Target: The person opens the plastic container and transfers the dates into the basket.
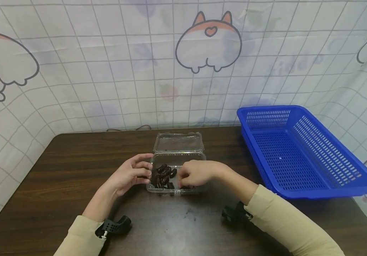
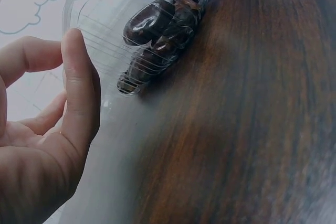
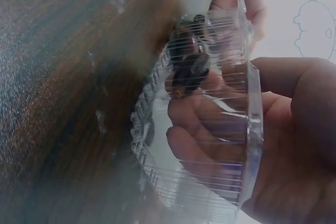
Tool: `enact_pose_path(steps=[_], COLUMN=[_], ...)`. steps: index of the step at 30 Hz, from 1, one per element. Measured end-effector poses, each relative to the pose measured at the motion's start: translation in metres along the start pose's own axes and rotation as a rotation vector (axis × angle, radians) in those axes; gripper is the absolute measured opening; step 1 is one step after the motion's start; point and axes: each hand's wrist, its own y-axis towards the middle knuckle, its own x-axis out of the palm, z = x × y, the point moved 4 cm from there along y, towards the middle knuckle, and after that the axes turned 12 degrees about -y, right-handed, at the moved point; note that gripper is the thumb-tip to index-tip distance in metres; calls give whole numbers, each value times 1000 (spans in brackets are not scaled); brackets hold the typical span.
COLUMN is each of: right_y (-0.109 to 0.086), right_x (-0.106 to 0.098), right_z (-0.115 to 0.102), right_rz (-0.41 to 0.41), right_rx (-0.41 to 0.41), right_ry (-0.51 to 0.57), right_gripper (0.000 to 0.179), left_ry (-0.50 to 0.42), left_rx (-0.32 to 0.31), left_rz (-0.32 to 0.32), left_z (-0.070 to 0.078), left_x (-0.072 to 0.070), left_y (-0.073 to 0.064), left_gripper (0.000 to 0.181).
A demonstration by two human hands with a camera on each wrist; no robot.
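A clear plastic clamshell box [image 1: 177, 191] sits on the table with its lid [image 1: 179, 143] folded back. Dark, glossy dates [image 1: 165, 174] lie mostly in its left half; the left wrist view shows several dates [image 2: 149, 22] through the wall. My left hand [image 1: 134, 172] rests its spread fingers against the box's left side. Inside the right part of the box is my right hand [image 1: 197, 172], its fingers bent downward. Through the ribbed wall in the right wrist view, a date [image 3: 191, 74] appears pinched at its fingertips, partly blurred by the plastic.
A large blue plastic basket [image 1: 261, 170] stands on the right side of the dark wooden table [image 1: 74, 167], close to my right forearm. Behind the table hangs a white gridded wall covering [image 1: 122, 71] with cartoon prints. A thin cable [image 1: 143, 127] shows at the back edge.
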Motion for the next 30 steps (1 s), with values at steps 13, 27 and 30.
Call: enact_pose_path(steps=[13, 27, 30], right_y=[-4, -4, -4], right_x=[-4, -6, -6], right_z=[2, 4, 6], right_rz=[-55, -37, -13], right_rx=[-22, -62, -61], right_ry=[73, 180, 216], right_gripper=[16, 16, 17], left_ry=[-7, -9, -12], left_rx=[0, 2, 0], left_rz=[3, 4, 9], left_z=[-2, -1, -1], left_x=[-1, 0, 0], left_y=[1, 1, 1], left_gripper=[66, 66, 66])
